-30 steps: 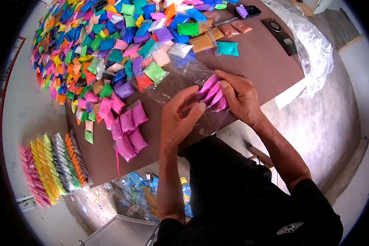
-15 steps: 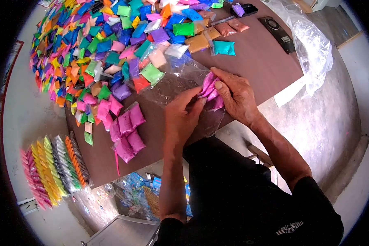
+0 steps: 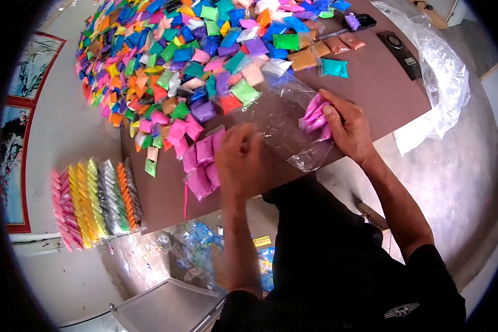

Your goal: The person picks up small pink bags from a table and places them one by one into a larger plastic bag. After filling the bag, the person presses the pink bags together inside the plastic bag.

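Note:
My right hand point(image 3: 349, 126) grips a small stack of pink packets point(image 3: 315, 115) between thumb and fingers, near the table's front edge. My left hand point(image 3: 242, 157) is blurred by motion beside a group of magenta packets point(image 3: 203, 161) lying on the brown table point(image 3: 166, 206); its fingers are too smeared to read. A clear plastic bag point(image 3: 282, 124) lies spread between the two hands. Past it are a light green packet point(image 3: 244, 93) and a red packet point(image 3: 230, 103).
A large heap of coloured packets point(image 3: 177, 52) covers the table's far left. Twisted packet strips point(image 3: 94, 202) hang at the left edge. A black device point(image 3: 399, 54) and crumpled clear plastic point(image 3: 440, 72) are at the right. A thin pink strip point(image 3: 186, 200) lies near the front edge.
My left hand has let go of the pink packets and moved left to the magenta group. My right hand still holds the stack. The whole view has shifted.

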`<state>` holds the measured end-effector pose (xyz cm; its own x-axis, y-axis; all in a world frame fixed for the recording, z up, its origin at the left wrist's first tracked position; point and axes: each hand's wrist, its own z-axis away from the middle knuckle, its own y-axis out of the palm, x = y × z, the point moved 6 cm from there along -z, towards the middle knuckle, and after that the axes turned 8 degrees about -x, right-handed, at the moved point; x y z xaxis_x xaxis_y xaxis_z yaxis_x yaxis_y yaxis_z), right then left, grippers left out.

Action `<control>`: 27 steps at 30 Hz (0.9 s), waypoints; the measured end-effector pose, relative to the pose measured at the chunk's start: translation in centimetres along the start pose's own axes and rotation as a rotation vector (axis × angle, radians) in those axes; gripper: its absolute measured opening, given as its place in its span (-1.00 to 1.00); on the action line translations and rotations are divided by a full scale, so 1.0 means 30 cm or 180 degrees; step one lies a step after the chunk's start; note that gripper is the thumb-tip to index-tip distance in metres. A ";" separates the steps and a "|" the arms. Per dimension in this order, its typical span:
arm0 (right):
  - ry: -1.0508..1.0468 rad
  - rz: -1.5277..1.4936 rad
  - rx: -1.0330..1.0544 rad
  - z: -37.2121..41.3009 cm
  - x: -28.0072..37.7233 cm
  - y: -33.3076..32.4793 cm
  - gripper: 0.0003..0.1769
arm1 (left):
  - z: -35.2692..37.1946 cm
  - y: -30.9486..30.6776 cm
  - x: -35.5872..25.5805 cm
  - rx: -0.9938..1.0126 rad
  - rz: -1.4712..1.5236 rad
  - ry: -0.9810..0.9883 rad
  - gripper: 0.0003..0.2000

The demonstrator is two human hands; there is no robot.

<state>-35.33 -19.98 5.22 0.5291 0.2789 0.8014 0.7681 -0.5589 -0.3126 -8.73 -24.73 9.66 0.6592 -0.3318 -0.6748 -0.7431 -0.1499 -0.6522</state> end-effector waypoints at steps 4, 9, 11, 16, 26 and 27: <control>-0.0158 0.0070 -0.0082 -0.002 0.009 -0.004 -0.61 | -0.059 -0.160 0.194 -0.0164 -0.0825 0.0161 -0.71; -0.0141 0.0066 -0.0148 0.003 -0.001 -0.004 -0.61 | -0.093 -0.247 0.257 -0.0146 -0.1639 0.0501 -0.71; -0.0131 0.0106 -0.0144 0.005 -0.005 -0.004 -0.62 | -0.094 -0.240 0.256 0.0139 -0.1857 0.0006 -0.67; -0.0137 0.0085 -0.0152 0.003 -0.002 -0.004 -0.64 | -0.100 -0.235 0.299 0.0249 -0.1655 0.0075 -0.64; -0.0118 0.0022 -0.0128 0.004 0.000 -0.013 -0.65 | -0.078 -0.249 0.112 0.0184 -0.0480 -0.0114 -0.66; -0.0084 -0.0017 -0.0065 0.003 0.001 -0.011 -0.63 | -0.076 -0.229 0.067 0.0185 -0.0464 -0.0114 -0.66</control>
<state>-35.54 -19.70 5.30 0.5346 0.3022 0.7892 0.7635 -0.5731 -0.2978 -2.57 -26.49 13.58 0.7640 -0.2769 -0.5827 -0.6320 -0.1394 -0.7623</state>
